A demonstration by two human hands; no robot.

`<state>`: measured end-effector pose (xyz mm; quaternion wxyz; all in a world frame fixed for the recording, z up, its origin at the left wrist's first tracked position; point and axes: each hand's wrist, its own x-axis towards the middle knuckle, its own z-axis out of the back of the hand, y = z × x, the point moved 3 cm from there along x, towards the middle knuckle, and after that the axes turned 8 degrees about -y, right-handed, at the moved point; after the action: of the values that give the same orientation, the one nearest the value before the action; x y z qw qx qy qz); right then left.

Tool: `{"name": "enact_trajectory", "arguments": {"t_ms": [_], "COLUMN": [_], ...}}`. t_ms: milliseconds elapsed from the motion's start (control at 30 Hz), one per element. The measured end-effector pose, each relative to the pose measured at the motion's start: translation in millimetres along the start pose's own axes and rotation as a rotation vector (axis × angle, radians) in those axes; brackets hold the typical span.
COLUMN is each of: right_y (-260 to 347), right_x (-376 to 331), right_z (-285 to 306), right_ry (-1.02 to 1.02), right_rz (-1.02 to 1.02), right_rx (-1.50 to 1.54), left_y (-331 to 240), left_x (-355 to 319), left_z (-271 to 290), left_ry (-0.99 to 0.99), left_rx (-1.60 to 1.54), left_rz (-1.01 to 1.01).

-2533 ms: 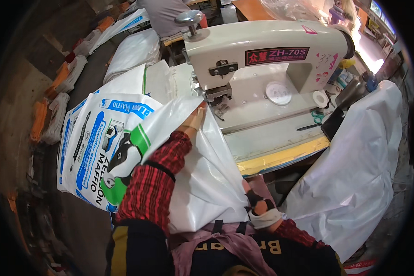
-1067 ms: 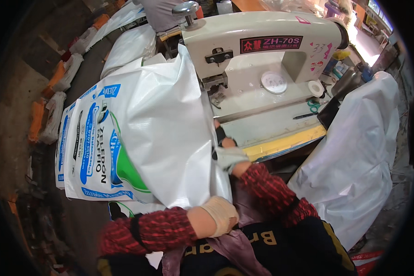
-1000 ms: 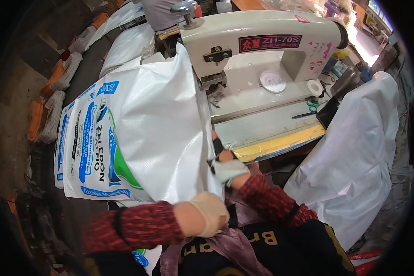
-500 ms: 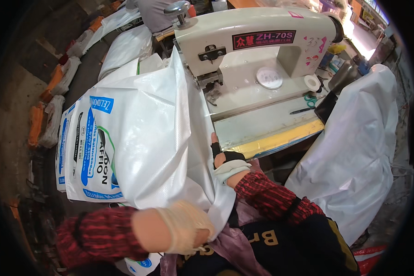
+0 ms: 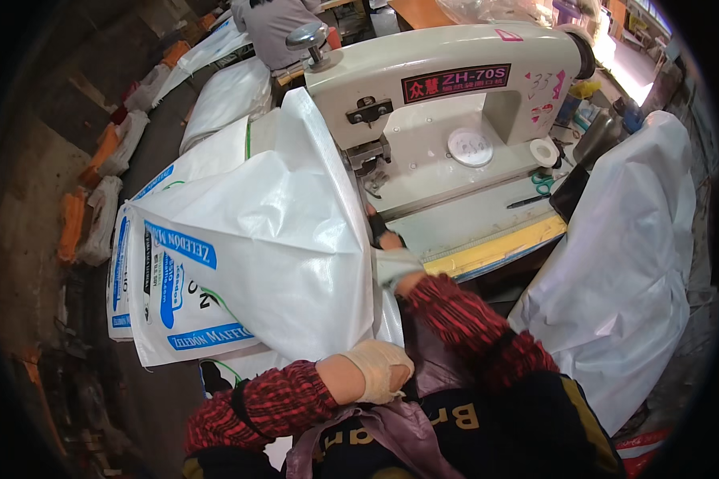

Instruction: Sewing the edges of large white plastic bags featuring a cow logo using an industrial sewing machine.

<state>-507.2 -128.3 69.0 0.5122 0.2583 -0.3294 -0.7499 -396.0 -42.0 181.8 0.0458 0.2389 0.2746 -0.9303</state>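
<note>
A large white woven sack (image 5: 280, 231) with blue and green print stands lifted in front of me, its upper corner up by the sewing head. My left hand (image 5: 379, 369), in a pale glove, grips the sack's lower edge close to my body. My right hand (image 5: 385, 239), in a dark fingerless glove with a white cuff, holds the sack's right edge beside the needle area of the cream industrial sewing machine (image 5: 455, 88). Both sleeves are red plaid.
A stack of printed sacks (image 5: 136, 263) lies at the left. A big white bag pile (image 5: 631, 263) stands at the right. Green scissors (image 5: 542, 184) and a tape roll (image 5: 545, 152) rest on the machine table with a yellow front edge (image 5: 495, 247). A person (image 5: 272, 24) sits beyond.
The sack has been raised from lying flat to standing up against the sewing head. My left hand came down from the sack's top to its lower edge, and my right hand moved up to the machine.
</note>
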Motion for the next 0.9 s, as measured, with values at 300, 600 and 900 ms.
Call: {"name": "enact_trajectory", "arguments": {"t_ms": [300,600,900], "right_y": [22,37,-13], "right_x": [-49,56,-28], "right_z": [7,27,-14], "right_ry": [0.331,0.276,0.038], "right_rz": [0.056,-0.244,0.12], "right_rx": [-0.287,-0.237,-0.022], "left_y": [-19,12,2], "left_x": [-44,-5,-7], "left_z": [37,35,23], "left_ry": [0.424,0.129,0.224], "left_rx": [0.11,0.194,0.234], "left_rz": [0.026,0.051,0.004]}}
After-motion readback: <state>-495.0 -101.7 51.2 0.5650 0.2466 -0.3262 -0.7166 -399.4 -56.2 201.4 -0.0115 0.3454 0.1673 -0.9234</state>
